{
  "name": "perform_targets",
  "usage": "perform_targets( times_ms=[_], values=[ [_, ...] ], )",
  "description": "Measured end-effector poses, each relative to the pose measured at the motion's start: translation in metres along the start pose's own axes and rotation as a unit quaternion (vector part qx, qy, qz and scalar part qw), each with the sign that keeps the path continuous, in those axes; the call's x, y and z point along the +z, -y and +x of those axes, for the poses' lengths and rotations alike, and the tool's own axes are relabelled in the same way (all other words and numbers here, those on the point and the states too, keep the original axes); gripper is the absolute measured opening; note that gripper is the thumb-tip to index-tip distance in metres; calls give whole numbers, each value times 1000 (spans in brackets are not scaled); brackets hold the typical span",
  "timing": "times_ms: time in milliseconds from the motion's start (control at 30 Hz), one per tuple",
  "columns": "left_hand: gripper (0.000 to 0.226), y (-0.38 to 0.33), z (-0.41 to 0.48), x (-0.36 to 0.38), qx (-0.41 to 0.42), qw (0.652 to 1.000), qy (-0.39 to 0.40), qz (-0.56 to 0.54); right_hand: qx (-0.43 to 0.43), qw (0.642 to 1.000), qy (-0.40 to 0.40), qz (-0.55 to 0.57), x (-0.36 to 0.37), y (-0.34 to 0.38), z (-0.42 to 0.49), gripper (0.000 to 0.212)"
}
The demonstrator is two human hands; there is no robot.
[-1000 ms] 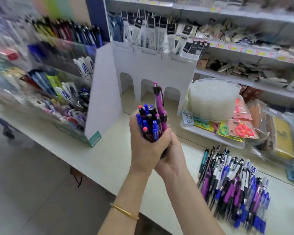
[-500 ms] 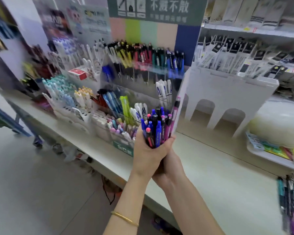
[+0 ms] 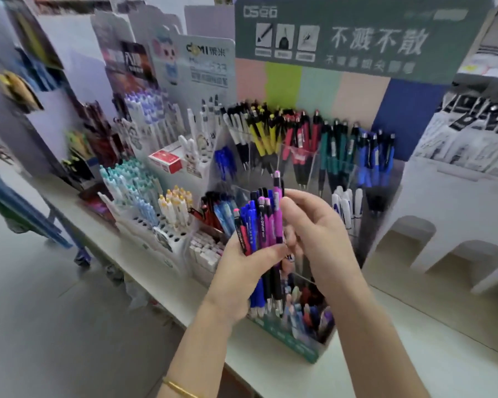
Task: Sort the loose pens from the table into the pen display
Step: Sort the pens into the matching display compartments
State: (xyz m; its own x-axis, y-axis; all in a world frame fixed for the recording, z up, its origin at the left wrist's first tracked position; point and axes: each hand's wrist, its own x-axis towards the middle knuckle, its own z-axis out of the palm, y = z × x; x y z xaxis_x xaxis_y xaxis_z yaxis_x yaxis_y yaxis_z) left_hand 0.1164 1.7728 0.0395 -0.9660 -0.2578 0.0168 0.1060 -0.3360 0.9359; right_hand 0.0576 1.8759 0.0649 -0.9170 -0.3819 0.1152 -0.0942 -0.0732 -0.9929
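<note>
My left hand [image 3: 242,271] grips a bundle of pens [image 3: 260,225], blue, black, red and purple, upright in front of the pen display [image 3: 308,156]. One purple pen [image 3: 278,208] sticks up above the others. My right hand [image 3: 316,237] is at the bundle's right side, fingers curled toward that purple pen; whether it pinches the pen is hidden. The display has clear tiered pockets with white, yellow, red, green and blue pens in rows, and a low front tray [image 3: 302,340] with mixed pens.
Left of the display stand white racks of pastel pens [image 3: 133,191] and a red box [image 3: 166,160]. A white arched cardboard stand [image 3: 454,225] is on the right. The white table edge [image 3: 144,277] runs diagonally, with grey floor to the left.
The view swung left from the loose pen pile to the pen display. The bundle came up close to the display, and my right hand slid from under it to its right side.
</note>
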Motion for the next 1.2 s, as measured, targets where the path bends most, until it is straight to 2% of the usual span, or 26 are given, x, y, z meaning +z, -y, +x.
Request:
perform_targets(
  times_ms=[167, 267, 333, 600, 667, 767, 867, 1000, 1133, 1200],
  values=[
    [18, -17, 37, -13, 6, 998, 65, -2, -11, 999, 14, -36, 6, 12, 43, 13],
    [15, -18, 55, -28, -14, 995, 94, -11, 12, 999, 19, -29, 11, 10, 58, 21],
    [23, -19, 69, -41, -32, 993, 118, 1, 12, 999, 17, -46, 16, 8, 67, 25],
    [47, -28, 105, -96, -112, 971, 204, 46, 51, 990, -113, -61, 63, -2, 73, 24],
    [45, -33, 108, -109, -131, 964, 230, 38, 59, 987, -140, -51, 77, -5, 70, 28],
    [27, -37, 106, -117, -148, 948, 281, 30, 74, 981, -166, -73, 91, -12, 63, 25],
    [28, -34, 99, -119, -150, 935, 315, 59, 114, 968, -200, -100, 97, -20, 53, 21],
    [29, -27, 92, -117, -181, 916, 351, 73, 156, 958, -215, -106, 93, -24, 41, 15],
    [30, -25, 91, -113, -156, 921, 343, 97, 166, 954, -226, -102, 88, -21, 36, 18],
    [37, -28, 91, -112, -144, 923, 343, 99, 167, 956, -220, -101, 89, -22, 37, 11]
  ],
)
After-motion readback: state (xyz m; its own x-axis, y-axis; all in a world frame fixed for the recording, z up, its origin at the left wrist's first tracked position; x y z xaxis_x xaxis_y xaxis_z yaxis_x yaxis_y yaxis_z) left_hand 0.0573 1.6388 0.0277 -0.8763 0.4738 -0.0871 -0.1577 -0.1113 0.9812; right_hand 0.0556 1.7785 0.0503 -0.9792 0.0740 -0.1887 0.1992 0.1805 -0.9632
